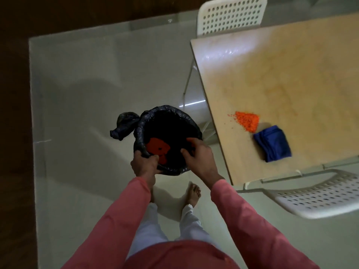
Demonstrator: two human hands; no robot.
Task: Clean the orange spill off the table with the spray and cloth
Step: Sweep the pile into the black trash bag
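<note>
the surface (291, 65) has a small orange pile (247, 121) near its edge, touching the blue cloth (273, 143). the bin (167, 136) is held up off the floor. the left hand (144, 166) grabs its rim. the right hand (198, 154) curls over the rim too. if the bin tips, orange bits fall out. the pile is well apart from both hands. no spray shows.
</note>
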